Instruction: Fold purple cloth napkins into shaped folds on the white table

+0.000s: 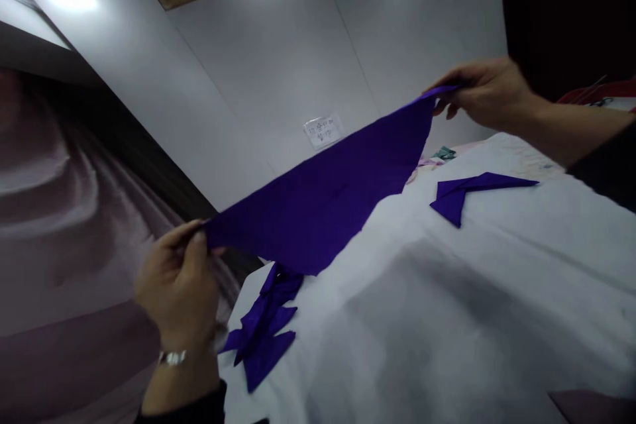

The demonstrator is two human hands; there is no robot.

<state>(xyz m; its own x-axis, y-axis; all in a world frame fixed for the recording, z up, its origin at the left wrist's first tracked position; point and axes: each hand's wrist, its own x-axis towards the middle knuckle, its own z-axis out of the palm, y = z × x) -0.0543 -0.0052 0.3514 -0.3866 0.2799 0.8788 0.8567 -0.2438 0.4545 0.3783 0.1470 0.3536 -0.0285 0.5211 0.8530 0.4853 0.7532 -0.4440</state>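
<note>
A purple piece of fabric [322,195] is stretched between my two hands above a white-covered table [397,318]. Its upper edge runs taut and slants up to the right, while the lower edge hangs loose. My left hand [181,275] pinches the lower left corner between thumb and fingers. At the upper right, my right hand [489,93] grips the other corner, with its fingertips partly behind the cloth. Beneath the fabric on the left lies a heap of purple fabric pieces [268,331]. Another folded purple piece [460,195] rests on the table to the right.
Pinkish drapes [74,225] hang along the left side. A pale panelled wall [278,59] stands behind the table, bearing a small sign with handwriting [322,131]. Green cloth scraps [444,153] lie at the table's far end. A dark brownish corner [593,406] shows at the lower right.
</note>
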